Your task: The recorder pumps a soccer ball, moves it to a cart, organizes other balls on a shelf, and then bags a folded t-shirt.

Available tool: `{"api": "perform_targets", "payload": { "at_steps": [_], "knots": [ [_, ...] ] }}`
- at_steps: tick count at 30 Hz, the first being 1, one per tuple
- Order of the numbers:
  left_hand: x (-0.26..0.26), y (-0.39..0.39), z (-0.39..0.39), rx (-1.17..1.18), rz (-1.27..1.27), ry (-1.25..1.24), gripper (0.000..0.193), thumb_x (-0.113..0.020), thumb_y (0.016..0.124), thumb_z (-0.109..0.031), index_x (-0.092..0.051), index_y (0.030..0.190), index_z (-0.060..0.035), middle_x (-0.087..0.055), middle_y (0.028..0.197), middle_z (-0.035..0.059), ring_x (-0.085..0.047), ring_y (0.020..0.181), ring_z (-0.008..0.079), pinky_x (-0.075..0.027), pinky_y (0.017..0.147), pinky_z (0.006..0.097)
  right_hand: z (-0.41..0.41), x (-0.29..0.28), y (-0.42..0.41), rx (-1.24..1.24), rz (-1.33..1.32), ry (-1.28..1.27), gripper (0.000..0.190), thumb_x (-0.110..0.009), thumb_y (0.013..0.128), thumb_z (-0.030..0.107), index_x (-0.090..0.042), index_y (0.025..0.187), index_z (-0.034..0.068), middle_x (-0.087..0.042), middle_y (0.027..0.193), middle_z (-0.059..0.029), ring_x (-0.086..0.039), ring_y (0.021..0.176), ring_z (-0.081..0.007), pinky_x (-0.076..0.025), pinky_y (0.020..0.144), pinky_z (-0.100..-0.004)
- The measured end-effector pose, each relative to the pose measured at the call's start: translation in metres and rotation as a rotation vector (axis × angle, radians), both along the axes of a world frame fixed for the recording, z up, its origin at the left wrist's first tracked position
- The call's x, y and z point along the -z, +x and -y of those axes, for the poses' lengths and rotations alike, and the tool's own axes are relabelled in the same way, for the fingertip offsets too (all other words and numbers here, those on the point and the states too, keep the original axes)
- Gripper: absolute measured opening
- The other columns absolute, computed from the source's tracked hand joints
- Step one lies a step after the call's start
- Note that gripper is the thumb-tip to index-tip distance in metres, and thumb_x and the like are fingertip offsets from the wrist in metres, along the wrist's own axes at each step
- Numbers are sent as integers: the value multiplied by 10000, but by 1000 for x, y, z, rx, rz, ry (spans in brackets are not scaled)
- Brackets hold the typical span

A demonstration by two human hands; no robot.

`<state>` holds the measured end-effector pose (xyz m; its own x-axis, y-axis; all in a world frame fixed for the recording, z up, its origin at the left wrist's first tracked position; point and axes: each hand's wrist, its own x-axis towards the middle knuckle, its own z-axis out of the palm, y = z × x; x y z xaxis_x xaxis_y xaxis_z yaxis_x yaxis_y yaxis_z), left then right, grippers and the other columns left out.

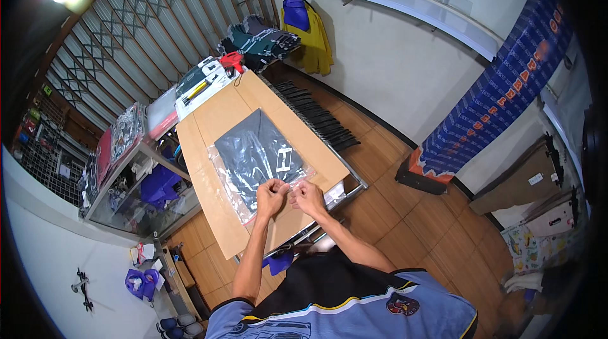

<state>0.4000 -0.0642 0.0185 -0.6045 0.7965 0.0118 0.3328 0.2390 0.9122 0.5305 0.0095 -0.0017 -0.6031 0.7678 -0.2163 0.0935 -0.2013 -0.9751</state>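
Note:
A folded dark garment (pixel 247 153) lies inside a clear plastic bag (pixel 227 186) on a brown cardboard sheet (pixel 213 218). A white tag with print (pixel 284 159) shows on the garment. Both my hands are at the bag's near edge, which has a reddish strip. My left hand (pixel 271 198) has its thumb and fingertips together at that edge. Close to its right, my right hand (pixel 308 198) pinches the same edge near the bag's corner. The fingertips of the two hands almost meet.
A red tag gun or similar tool (pixel 232 61) and a yellow cutter knife (pixel 196 92) lie at the table's far end. Black hangers (pixel 316 111) line its right side. A glass cabinet (pixel 142 196) stands left; a blue wrapped pillar (pixel 494 87) stands right.

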Motion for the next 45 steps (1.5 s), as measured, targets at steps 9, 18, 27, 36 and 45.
{"api": "perform_targets", "payload": {
  "at_steps": [9,18,27,36,45],
  "knots": [
    [-45,-43,-9,-224,-290,174,143,-720,870,-106,-679,868,31,-666,733,78,-591,712,128,-492,693,300,5,0,5,11,21,52,132,-509,962,41,-598,954,-56,-682,818,-146,-735,679,-243,-615,549,-334],
    [-93,-46,-26,-151,-545,220,124,-752,840,-49,-660,854,31,-646,793,94,-591,725,182,-491,700,311,-1,5,5,-46,72,106,140,-545,935,71,-617,916,-48,-691,769,-120,-733,647,-222,-610,555,-318],
    [-75,-25,7,25,-564,97,189,-791,774,-62,-651,869,23,-648,820,141,-635,757,270,-506,698,366,4,-7,4,-75,177,297,250,-647,910,236,-686,811,9,-708,662,-91,-716,582,-181,-561,562,-303],
    [-56,-16,55,98,-427,-201,329,-760,781,-61,-604,1067,-14,-666,767,125,-672,697,261,-539,669,367,9,12,-3,-75,249,461,236,-684,880,267,-722,788,54,-718,651,-75,-721,584,-174,-557,585,-305],
    [-116,-63,46,-205,-507,123,229,-691,834,35,-597,1038,-14,-712,761,110,-704,683,172,-565,656,293,10,0,1,-115,248,282,203,-671,833,265,-732,784,78,-705,654,-110,-718,668,-283,-558,670,-395]
  ]
}}
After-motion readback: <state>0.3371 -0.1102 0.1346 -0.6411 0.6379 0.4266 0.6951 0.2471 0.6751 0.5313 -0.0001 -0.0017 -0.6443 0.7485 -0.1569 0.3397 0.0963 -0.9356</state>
